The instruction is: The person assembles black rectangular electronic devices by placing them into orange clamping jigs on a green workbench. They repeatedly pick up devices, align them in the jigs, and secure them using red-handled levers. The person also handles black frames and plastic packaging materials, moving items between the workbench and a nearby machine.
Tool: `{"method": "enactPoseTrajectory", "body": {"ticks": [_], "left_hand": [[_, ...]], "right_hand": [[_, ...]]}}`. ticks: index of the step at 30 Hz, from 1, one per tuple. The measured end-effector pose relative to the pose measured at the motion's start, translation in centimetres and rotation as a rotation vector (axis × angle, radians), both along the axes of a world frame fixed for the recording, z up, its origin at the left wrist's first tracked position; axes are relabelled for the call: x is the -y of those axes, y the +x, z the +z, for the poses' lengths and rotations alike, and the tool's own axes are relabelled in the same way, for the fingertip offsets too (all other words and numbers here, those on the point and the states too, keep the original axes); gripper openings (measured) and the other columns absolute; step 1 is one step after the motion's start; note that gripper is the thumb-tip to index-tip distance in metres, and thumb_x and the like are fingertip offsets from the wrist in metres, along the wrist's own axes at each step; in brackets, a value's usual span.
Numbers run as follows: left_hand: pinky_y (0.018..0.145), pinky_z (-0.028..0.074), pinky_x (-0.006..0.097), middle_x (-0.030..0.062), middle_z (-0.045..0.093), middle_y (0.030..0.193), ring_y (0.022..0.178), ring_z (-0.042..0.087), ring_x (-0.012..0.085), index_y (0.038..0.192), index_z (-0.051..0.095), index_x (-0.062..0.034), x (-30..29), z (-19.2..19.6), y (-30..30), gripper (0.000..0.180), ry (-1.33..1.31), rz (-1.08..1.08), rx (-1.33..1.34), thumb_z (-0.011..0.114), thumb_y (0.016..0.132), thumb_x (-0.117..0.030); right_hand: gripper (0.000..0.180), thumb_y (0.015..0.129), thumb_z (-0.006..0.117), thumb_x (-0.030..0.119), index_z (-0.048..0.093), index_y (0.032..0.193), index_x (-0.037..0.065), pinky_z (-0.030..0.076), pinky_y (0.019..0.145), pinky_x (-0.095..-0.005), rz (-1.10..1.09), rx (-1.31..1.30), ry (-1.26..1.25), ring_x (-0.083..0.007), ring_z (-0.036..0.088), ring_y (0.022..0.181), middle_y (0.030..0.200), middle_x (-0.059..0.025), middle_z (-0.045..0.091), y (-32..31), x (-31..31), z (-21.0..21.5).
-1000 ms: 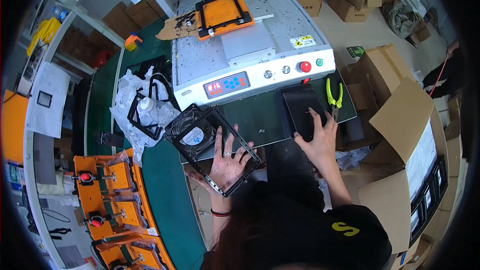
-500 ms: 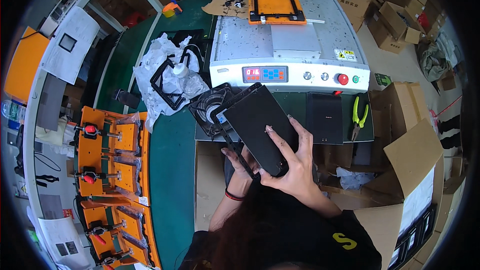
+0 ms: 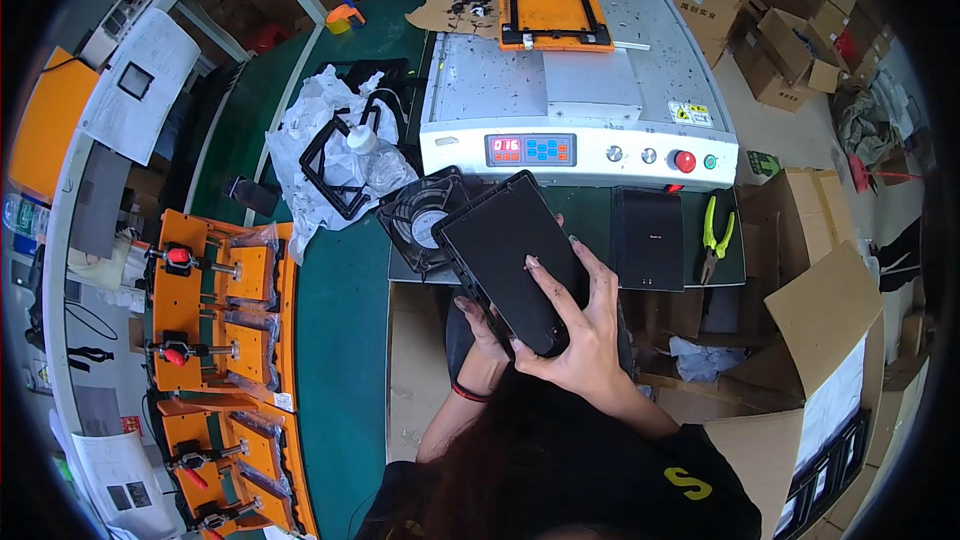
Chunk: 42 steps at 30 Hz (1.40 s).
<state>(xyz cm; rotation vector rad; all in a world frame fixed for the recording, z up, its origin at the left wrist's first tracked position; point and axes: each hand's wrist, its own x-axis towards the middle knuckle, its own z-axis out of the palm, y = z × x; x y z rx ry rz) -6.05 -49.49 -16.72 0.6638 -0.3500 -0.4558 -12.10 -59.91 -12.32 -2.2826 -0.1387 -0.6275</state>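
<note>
Both my hands hold a flat black rectangular panel, tilted over the bench edge, with a thin black frame along its left side. My left hand is closed around the lower left edge, its fingers partly hidden beneath. My right hand grips the lower right, with the thumb at the bottom corner and fingers across the top face. Beyond the panel's upper left lies a black round-bladed fan, partly covered by it. To the right, another dark panel lies flat beside yellow-green-handled pliers.
Ahead stands a grey bench machine carrying an orange fixture with a black frame. White wrapping, frames and a clear bottle lie left. Orange clamp jigs line the left; open cardboard boxes stand right.
The gap between the panel and the thin frame on its left has closed up. The held pieces have shifted slightly, and my fingers have moved a little along the edges.
</note>
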Motion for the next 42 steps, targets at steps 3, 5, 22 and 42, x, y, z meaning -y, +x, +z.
{"method": "enactPoseTrajectory", "body": {"ticks": [3, 5, 22, 42], "left_hand": [[0.115, 0.019, 0.047, 0.0209, 0.013, 0.153, 0.141, 0.015, 0.0350, 0.150, 0.014, -0.0126, 0.2, 0.4, -0.1, 0.122, -0.023, 0.014, -0.034, 0.039, 0.061, -0.092], [0.115, 0.019, 0.046, 0.0216, 0.014, 0.152, 0.141, 0.017, 0.0342, 0.150, 0.013, -0.0112, 0.2, 0.6, -0.3, 0.122, -0.017, 0.027, -0.046, 0.038, 0.062, -0.092], [0.115, 0.019, 0.045, 0.0185, 0.016, 0.153, 0.141, 0.019, 0.0315, 0.150, 0.013, -0.0093, 0.4, -0.9, -0.5, 0.113, -0.146, -0.033, -0.197, 0.037, 0.071, -0.087], [0.090, 0.044, 0.027, 0.0080, 0.056, 0.117, 0.104, 0.054, 0.0116, 0.131, 0.042, 0.0004, -1.8, 1.8, -1.0, 0.034, 0.668, 0.375, 0.153, 0.041, 0.101, -0.017]], "right_hand": [[0.078, 0.055, 0.077, 0.028, 0.057, 0.128, 0.012, 0.035, 0.097, -0.0501, 0.005, -0.016, 0.004, -0.0426, 0.040, 0.118, 0.133, -0.0303, 0.036, -0.1, 0.0, 0.1], [0.076, 0.058, 0.077, 0.033, 0.057, 0.128, 0.012, 0.035, 0.096, -0.0513, 0.014, -0.029, -0.006, -0.0451, 0.039, 0.117, 0.132, -0.0319, 0.034, -0.1, 0.0, 0.1], [0.078, 0.066, 0.075, 0.040, 0.050, 0.134, 0.013, 0.028, 0.104, -0.0547, -0.027, -0.122, -0.128, -0.0489, 0.029, 0.128, 0.139, -0.0313, 0.028, -0.2, 0.0, 0.3], [0.042, 0.098, 0.048, 0.011, 0.039, 0.136, -0.004, 0.040, 0.095, -0.0258, 0.150, -0.348, 0.976, -0.0130, 0.053, 0.108, 0.119, -0.0113, 0.058, 1.1, 4.5, -2.1]]}}
